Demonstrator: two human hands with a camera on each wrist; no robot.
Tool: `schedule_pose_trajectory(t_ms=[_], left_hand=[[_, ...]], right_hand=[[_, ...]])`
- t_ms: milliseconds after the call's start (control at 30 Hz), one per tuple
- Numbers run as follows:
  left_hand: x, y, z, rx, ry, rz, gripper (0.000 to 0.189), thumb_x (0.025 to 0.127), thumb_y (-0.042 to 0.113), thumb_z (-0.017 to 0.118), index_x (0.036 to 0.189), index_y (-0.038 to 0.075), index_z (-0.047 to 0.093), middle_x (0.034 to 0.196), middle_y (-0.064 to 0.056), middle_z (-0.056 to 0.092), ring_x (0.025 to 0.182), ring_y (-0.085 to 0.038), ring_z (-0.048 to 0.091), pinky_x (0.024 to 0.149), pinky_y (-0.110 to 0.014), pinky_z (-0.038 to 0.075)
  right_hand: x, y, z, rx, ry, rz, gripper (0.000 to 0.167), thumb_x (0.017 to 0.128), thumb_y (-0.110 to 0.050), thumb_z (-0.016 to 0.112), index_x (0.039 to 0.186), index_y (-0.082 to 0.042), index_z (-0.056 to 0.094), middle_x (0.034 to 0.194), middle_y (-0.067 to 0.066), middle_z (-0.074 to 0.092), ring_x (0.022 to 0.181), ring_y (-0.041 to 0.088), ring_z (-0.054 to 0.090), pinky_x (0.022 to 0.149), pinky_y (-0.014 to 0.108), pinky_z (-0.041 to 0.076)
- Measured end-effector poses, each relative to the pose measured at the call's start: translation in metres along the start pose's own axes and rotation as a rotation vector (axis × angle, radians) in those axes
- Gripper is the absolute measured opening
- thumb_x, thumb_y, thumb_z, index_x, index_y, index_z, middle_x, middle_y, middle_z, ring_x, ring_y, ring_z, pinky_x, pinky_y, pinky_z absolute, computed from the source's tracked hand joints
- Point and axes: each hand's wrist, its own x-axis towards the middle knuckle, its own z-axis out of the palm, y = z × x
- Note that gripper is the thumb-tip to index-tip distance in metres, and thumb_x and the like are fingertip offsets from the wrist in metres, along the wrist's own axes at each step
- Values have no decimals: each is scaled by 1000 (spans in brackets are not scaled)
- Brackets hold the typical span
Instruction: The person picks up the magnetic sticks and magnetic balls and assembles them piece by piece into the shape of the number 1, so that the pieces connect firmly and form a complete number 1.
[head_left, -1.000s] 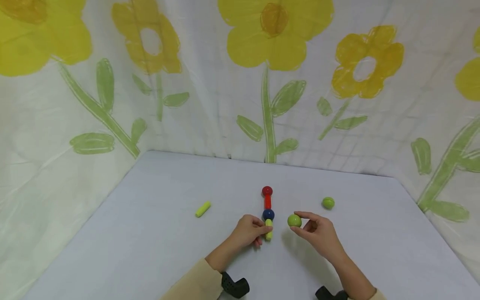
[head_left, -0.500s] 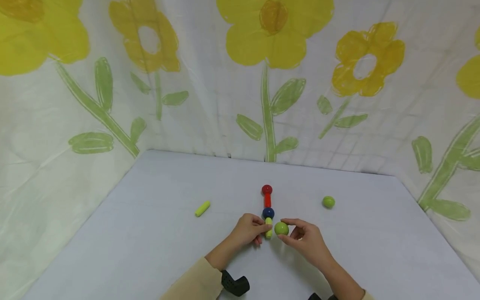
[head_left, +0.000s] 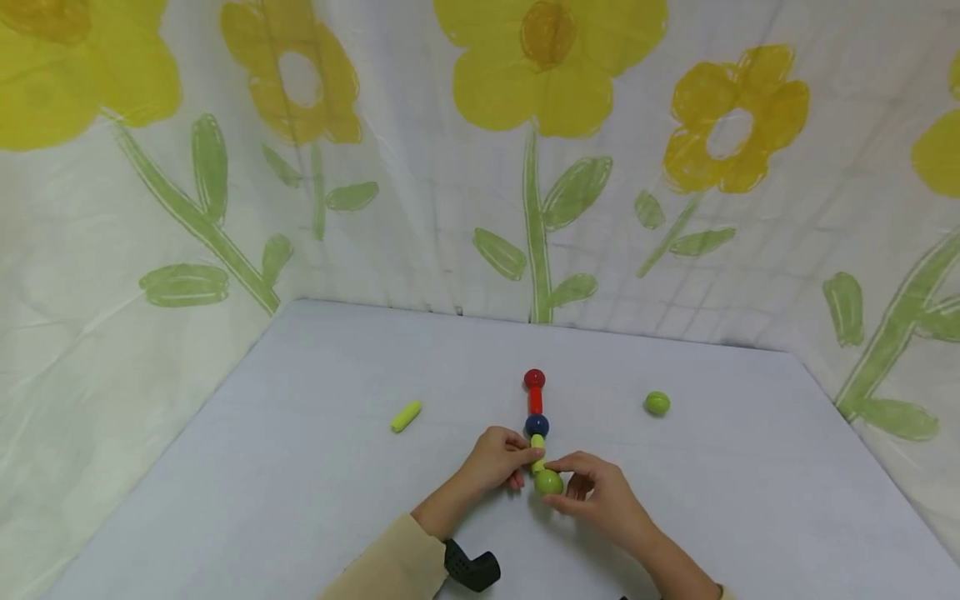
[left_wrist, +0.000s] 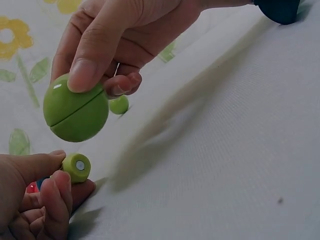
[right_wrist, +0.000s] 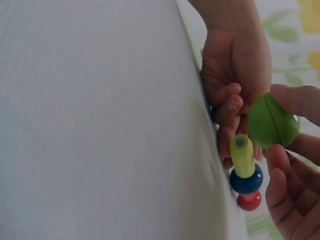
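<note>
A chain lies on the table: a red ball (head_left: 535, 379), a red rod (head_left: 536, 401), a blue ball (head_left: 537, 425) and a yellow-green rod (head_left: 537, 442) pointing toward me. My left hand (head_left: 497, 457) pinches that rod between thumb and fingers. With thumb and fingertips my right hand (head_left: 600, 496) holds a green ball (head_left: 549, 482) at the rod's near end. The left wrist view shows a seam round this ball (left_wrist: 75, 112) and a gap between it and the rod's end (left_wrist: 80, 165), where a round metal spot is visible.
Another yellow-green rod (head_left: 406, 416) lies to the left on the white table (head_left: 315, 358). Farther right sits a second green ball (head_left: 657, 404). Behind the table hangs a cloth (head_left: 420, 208) with painted flowers. A dark wrist device (head_left: 472, 568) is on the left wrist.
My right hand has brought the green ball left and nearer to me, from beside the chain to the yellow-green rod's near end. The left hand has kept its grip in place.
</note>
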Motion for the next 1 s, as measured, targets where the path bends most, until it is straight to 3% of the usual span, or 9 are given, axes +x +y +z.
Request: schedule_pose_trajectory(t_ms=[167, 467, 767, 1000], left_hand=[[-1, 1, 0, -3, 1, -6, 20, 90, 15, 71, 89, -5, 68, 58, 0, 57, 41, -6, 48, 42, -16, 40], [0, 0, 0, 5, 1, -9, 20, 90, 15, 71, 89, -5, 68, 59, 0, 58, 41, -6, 49, 42, -16, 41], [-1, -1, 0, 5, -4, -10, 20, 90, 14, 70, 89, -5, 68, 58, 1, 58, 41, -6, 49, 42, -16, 41], [1, -1, 0, 9, -1, -4, 21, 90, 15, 70, 88, -5, 68, 57, 1, 57, 41, -6, 49, 42, -16, 40]], right_hand=[[-1, 4, 6, 17, -26, -23, 33, 79, -12, 81, 107, 2, 69, 93, 6, 65, 64, 3, 52, 56, 21, 46], [0, 10, 13, 13, -32, 23, 36, 77, -9, 82, 108, 1, 66, 81, -1, 58, 63, 4, 50, 55, 20, 44], [-2, 17, 21, -31, 22, -119, 34, 75, -9, 84, 103, -3, 66, 90, 1, 61, 70, 6, 52, 59, 23, 47], [-1, 18, 23, -52, 63, -96, 35, 74, -10, 84, 103, -5, 65, 91, 0, 62, 71, 8, 53, 60, 23, 47]])
